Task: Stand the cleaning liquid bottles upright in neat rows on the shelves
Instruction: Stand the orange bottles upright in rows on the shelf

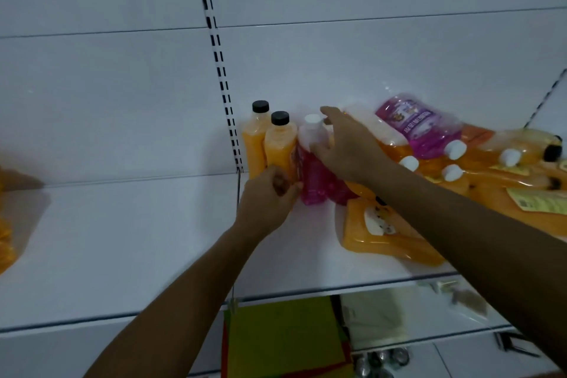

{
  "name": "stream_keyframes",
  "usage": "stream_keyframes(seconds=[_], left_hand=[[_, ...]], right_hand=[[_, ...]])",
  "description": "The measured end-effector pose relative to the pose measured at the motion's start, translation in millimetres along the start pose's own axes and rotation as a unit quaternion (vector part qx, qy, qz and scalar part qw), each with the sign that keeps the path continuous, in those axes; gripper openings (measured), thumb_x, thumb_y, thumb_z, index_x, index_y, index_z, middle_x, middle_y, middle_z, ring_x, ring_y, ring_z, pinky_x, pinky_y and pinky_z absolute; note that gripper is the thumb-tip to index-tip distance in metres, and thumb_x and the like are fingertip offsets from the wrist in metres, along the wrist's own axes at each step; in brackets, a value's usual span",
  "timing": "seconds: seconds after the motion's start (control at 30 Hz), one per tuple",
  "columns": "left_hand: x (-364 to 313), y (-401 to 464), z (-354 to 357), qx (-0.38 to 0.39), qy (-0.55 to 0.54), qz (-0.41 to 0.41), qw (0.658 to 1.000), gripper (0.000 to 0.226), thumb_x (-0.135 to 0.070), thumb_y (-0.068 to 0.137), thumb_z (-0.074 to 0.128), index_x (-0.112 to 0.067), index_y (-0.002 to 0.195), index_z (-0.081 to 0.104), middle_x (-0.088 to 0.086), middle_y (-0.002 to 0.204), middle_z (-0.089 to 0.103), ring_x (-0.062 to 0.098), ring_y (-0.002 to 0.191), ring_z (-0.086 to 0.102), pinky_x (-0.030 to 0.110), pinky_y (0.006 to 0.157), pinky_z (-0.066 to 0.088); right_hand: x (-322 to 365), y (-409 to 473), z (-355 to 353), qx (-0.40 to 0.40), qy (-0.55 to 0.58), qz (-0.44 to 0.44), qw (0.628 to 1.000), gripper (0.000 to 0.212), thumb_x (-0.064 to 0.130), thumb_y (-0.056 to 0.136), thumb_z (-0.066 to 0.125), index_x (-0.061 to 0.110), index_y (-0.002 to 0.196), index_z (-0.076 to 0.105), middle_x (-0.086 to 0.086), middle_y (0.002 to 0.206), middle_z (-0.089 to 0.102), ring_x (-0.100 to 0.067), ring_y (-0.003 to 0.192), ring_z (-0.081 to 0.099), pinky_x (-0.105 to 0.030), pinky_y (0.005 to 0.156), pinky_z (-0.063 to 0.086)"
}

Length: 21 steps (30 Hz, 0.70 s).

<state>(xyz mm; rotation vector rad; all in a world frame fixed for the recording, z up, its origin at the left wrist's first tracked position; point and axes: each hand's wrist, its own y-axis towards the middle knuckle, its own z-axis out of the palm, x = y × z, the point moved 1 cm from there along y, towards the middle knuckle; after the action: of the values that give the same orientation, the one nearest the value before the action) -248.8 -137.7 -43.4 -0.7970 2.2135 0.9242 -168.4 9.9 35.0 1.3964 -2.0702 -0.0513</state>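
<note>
Pink bottle (310, 169) upright on white shelf (147, 242), touching two upright orange bottles (277, 144) at left, by slotted upright rail (221, 67). Right hand (346, 144) curls round pink bottle's shoulder; left hand (267, 196) curls round its base. Right of it, pile of fallen orange bottles (386, 233) and one purple bottle (423, 126) crowds shelf. Green sheet (282, 337) below.

Right hand (346, 147) hides middle of pink bottle (311, 176) and second pink bottle behind it. Left hand (268, 198) covers base of front orange bottle (280, 147). Orange object (5, 242) cut by left edge. Lying purple bottle (422, 126) label blurred, unreadable.
</note>
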Motion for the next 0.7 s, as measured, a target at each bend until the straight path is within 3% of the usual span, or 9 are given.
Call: stream_keyframes(seconds=[0.1, 0.2, 0.37, 0.43, 0.53, 0.63, 0.7], left_hand=[[-8.0, -5.2, 9.0, 0.051, -0.014, 0.004, 0.999, 0.027, -0.029, 0.087, 0.07, -0.015, 0.108, 0.062, -0.004, 0.093, 0.068, 0.007, 0.081, 0.064, 0.017, 0.071, 0.049], [-12.4, -7.6, 11.9, 0.046, -0.022, 0.0, 0.999, 0.035, -0.028, 0.088, 0.069, -0.012, 0.118, 0.06, 0.001, 0.101, 0.07, 0.006, 0.083, 0.063, 0.014, 0.072, 0.047], [-16.0, -9.4, 12.7, 0.032, 0.014, 0.004, 0.999, 0.047, -0.039, 0.087, 0.068, -0.013, 0.124, 0.058, 0.002, 0.107, 0.071, 0.013, 0.09, 0.067, 0.025, 0.077, 0.051], [-13.2, -10.8, 11.6, 0.029, 0.029, 0.005, 0.999, 0.047, -0.043, 0.086, 0.068, -0.015, 0.122, 0.059, 0.0, 0.106, 0.072, 0.014, 0.09, 0.068, 0.03, 0.078, 0.054], [-5.5, -12.5, 5.0, -0.015, 0.041, 0.01, 0.999, 0.038, -0.051, 0.084, 0.061, -0.019, 0.104, 0.066, -0.007, 0.091, 0.072, 0.008, 0.079, 0.067, 0.036, 0.074, 0.058], [3.9, -9.9, -3.2, -0.087, 0.009, -0.01, 0.996, 0.024, -0.04, 0.082, 0.056, -0.018, 0.089, 0.062, -0.007, 0.079, 0.064, 0.009, 0.072, 0.062, 0.042, 0.068, 0.057], [8.4, -5.4, -6.4, -0.1, 0.009, -0.036, 0.994, 0.019, -0.035, 0.084, 0.062, -0.019, 0.092, 0.055, -0.005, 0.084, 0.062, 0.011, 0.075, 0.062, 0.044, 0.07, 0.058]], right_hand=[[-3.6, -1.0, -0.1, 0.012, 0.011, -0.003, 1.0, 0.065, 0.031, 0.086, 0.066, 0.015, 0.142, 0.037, -0.011, 0.13, 0.052, -0.026, 0.114, 0.052, -0.036, 0.095, 0.046], [-5.3, -2.8, -4.1, 0.005, 0.026, -0.006, 1.0, 0.054, 0.033, 0.083, 0.07, 0.013, 0.127, 0.046, -0.008, 0.116, 0.052, -0.021, 0.1, 0.052, -0.027, 0.077, 0.041], [-6.4, -10.3, -2.2, 0.021, 0.058, -0.017, 0.998, 0.054, 0.034, 0.086, 0.07, 0.011, 0.127, 0.044, -0.007, 0.124, 0.055, -0.019, 0.107, 0.055, -0.022, 0.078, 0.041], [-6.2, -12.6, -0.3, 0.018, 0.066, -0.024, 0.997, 0.059, 0.034, 0.085, 0.07, 0.013, 0.132, 0.041, -0.007, 0.128, 0.055, -0.021, 0.11, 0.056, -0.023, 0.08, 0.042], [-3.5, -13.3, -0.7, 0.018, 0.076, -0.039, 0.996, 0.067, 0.033, 0.085, 0.069, 0.017, 0.141, 0.036, -0.007, 0.135, 0.051, -0.021, 0.117, 0.052, -0.024, 0.085, 0.04], [2.6, -11.9, -2.4, 0.013, 0.076, -0.045, 0.996, 0.067, 0.038, 0.087, 0.066, 0.02, 0.144, 0.035, -0.005, 0.14, 0.047, -0.02, 0.121, 0.049, -0.023, 0.085, 0.036], [7.3, -9.9, -2.2, 0.009, 0.08, -0.036, 0.996, 0.068, 0.042, 0.088, 0.064, 0.021, 0.145, 0.034, -0.005, 0.142, 0.046, -0.021, 0.121, 0.048, -0.023, 0.084, 0.037]])
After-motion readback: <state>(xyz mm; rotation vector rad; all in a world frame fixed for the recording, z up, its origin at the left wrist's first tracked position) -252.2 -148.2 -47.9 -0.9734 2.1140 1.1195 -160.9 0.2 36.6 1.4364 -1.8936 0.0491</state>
